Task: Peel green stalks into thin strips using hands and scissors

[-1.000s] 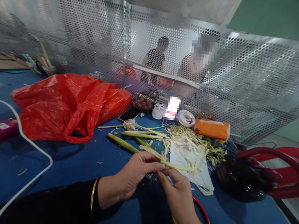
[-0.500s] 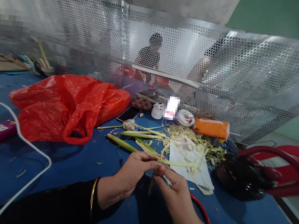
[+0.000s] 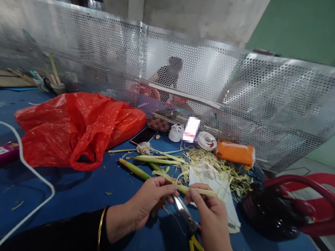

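My left hand point(image 3: 144, 201) pinches a bundle of pale green plant strips, which look like husk or leaf. My right hand point(image 3: 210, 214), thumb and finger together, grips a pale strip point(image 3: 205, 192) that runs across from the left fingertips. Scissors point(image 3: 186, 215) with yellow handles show below and between the hands, points toward the left fingers; I cannot tell whether the right hand also holds them. A thin thread point(image 3: 177, 219) hangs beneath the left fingers. Green stalks point(image 3: 134, 168) lie just beyond the left hand.
Left stands a red plastic bag point(image 3: 77, 132) and a white cable point(image 3: 35, 171). Shredded plant pieces point(image 3: 237, 174) and white paper point(image 3: 230, 212) lie ahead. A dark kettle-like object point(image 3: 271, 216) stands right. Behind a perforated metal screen point(image 3: 189, 56) sits a person.
My right hand has moved right, away from the left fingers, and now pinches the strip. The scissors show more fully, turned with their handles toward me. The view has tipped upward.
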The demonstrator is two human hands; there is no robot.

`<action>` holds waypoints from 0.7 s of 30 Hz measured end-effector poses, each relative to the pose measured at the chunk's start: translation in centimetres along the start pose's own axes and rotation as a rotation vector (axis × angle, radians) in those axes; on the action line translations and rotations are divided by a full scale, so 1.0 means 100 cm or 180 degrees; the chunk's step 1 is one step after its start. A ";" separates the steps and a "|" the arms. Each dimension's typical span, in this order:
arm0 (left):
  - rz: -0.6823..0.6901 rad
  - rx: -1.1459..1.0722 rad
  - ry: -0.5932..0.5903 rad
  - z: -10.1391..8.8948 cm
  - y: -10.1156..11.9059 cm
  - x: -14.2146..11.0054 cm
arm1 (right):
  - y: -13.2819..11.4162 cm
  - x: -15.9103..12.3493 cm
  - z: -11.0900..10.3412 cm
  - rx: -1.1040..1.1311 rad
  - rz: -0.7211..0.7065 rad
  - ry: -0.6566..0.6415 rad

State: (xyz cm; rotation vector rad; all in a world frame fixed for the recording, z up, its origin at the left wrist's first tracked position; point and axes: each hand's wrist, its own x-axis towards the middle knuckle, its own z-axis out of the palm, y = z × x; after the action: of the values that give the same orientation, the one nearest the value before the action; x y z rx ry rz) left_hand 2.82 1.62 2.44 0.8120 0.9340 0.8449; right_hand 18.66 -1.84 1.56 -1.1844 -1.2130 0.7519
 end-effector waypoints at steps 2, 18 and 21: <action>0.0093 0.0222 0.0075 -0.001 -0.003 0.002 | 0.002 -0.003 -0.002 -0.0281 -0.0272 -0.0187; 0.0348 -0.0145 0.0061 -0.003 0.002 0.003 | -0.003 -0.010 -0.002 -0.1676 -0.2214 -0.0947; 0.0204 -0.0239 0.0101 -0.003 0.005 0.001 | -0.003 -0.011 -0.001 -0.1765 -0.2340 -0.1180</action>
State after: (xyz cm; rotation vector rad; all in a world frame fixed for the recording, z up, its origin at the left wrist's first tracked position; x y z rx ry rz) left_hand 2.52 1.98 2.70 0.7688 0.9026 0.9455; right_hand 18.48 -2.97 1.49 -0.9220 -2.0952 0.0636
